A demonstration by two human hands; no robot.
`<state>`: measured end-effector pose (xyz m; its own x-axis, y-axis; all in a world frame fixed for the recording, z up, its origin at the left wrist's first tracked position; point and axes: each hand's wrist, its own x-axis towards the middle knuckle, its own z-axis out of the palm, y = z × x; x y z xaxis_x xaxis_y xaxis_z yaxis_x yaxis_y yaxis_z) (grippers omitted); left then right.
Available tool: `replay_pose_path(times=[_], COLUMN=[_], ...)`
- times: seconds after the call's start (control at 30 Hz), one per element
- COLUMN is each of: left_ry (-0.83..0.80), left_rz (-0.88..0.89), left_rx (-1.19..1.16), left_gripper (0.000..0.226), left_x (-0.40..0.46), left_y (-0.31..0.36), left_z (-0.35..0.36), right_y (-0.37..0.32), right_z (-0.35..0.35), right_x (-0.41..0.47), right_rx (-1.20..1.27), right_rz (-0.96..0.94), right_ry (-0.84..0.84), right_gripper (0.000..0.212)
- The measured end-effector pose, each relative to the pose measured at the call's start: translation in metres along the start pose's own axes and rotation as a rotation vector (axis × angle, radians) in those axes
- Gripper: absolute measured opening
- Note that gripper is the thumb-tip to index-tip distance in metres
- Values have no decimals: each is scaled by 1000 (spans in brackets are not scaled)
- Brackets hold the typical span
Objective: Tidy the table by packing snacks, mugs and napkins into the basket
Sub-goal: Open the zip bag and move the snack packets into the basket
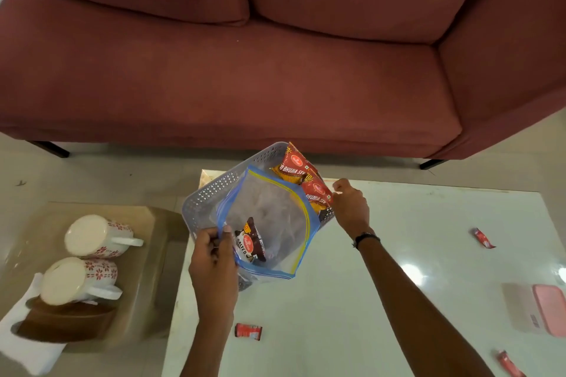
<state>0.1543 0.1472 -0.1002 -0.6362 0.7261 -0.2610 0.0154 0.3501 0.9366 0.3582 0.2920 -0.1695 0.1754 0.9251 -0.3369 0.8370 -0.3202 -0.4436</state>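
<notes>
At far left, on a lower glass table (147, 223), two floral mugs (98, 236) are lying on their sides over a white napkin (18, 324) and a wooden board (67, 321), all waiting to be packed. Moving right, the left hand (213, 257) is pinching the near corner of a clear zip bag (275, 223), fingers and thumb curled on its blue edge; a dark salted-snack packet (251, 243) is sitting inside the bag. The bag is lying over the grey basket (211, 193), which is standing at the far left corner of the white table (398, 285), with two red bhujia packets (298, 167) leaning against its far right side. The right hand (350, 205) is hovering just beside those packets at the basket's right edge, fingers curled; whether it is gripping the bag's rim or nothing at all is not clear. The step in hand looks like settling the bag into the basket. To do it well, the left hand should be lowering the corner while keeping the mouth up so the packet is not sliding out, and the right should be nudging the red packets aside to make room. Further right, small red sachets (248, 331) are lying scattered on the table, one near the front edge, one at mid right (483, 238), one at lower right (510, 364), and a pink box (549, 309) is resting at the far right.
</notes>
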Motion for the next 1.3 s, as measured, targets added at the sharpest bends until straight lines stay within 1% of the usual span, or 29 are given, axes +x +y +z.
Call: replay_pose_path(times=[0.07, 0.13, 0.17, 0.2, 0.23, 0.27, 0.3, 0.37, 0.43, 0.5, 0.53, 0.6, 0.63, 0.67, 0.77, 0.83, 0.9, 1.0, 1.07, 1.17, 1.23, 1.3], left_ry=[13, 22, 22, 20, 22, 23, 22, 18, 25, 36, 39, 37, 37, 38, 47, 44, 34, 27, 25, 20, 17, 23], left_rz=[9, 9, 3, -3, -2, 0, 1, 1, 11, 16, 15, 9, 9, 9, 2, 8, 6, -11, -24, -34, -39, -38], left_rx=[15, 23, 16, 6, 4, 8, 11, 7, 10, 7, 0, -14, -15, -11, -7, 2, 16, 10, 1, -7, -7, -2], left_gripper=[20, 15, 11, 9, 11, 14, 14, 12, 14, 17, 17, 14, 13, 12, 15, 18, 21, 22, 21, 24, 27, 30], left_x=[-2, -4, -4, -5, -5, -6, -7, -8, -10, -11, -12, -13, -14, -14, -15, -15, -15, -14, -13, -13, -13, -14], left_y=[2, 4, 5, 5, 5, 5, 5, 5, 6, 6, 5, 2, 0, -2, -6, -8, -11, -14, -13, -14, -14, -17], left_z=[1, 2, 2, 2, 2, 2, 1, 0, -1, -3, -4, -6, -8, -9, -11, -12, -13, -13, -13, -12, -11, -9], right_y=[-4, -18, -30, -45, -60, -71, -80, -94, -100, -99, -95, -86, -82, -79, -64, -58, -56, -60, -61, -56, -56, -58], right_z=[-15, -37, -49, -58, -63, -61, -52, -24, 6, 26, 36, 51, 58, 64, 83, 87, 87, 82, 78, 78, 81, 89], right_x=[-13, -38, -55, -73, -89, -99, -104, -100, -88, -78, -72, -65, -63, -60, -58, -58, -57, -61, -65, -63, -59, -57], right_rx=[119, 259, 351, 425, 463, 433, 327, -73, -473, -691, -753, -856, -950, -985, -983, -944, -862, -635, -575, -691, -743, -734], right_rz=[-33, -156, -244, -347, -450, -537, -603, -700, -793, -840, -881, -1022, -1057, -1085, -1141, -1244, -1318, -1367, -1386, -1321, -1289, -1309], right_ry=[94, 185, 201, 181, 122, 28, -85, -275, -362, -422, -422, -329, -293, -276, -294, -242, -206, -142, -135, -172, -164, -157], right_gripper=[18, 15, 11, 7, 6, 7, 8, 15, 28, 35, 35, 33, 33, 33, 28, 22, 18, 19, 22, 32, 30, 26])
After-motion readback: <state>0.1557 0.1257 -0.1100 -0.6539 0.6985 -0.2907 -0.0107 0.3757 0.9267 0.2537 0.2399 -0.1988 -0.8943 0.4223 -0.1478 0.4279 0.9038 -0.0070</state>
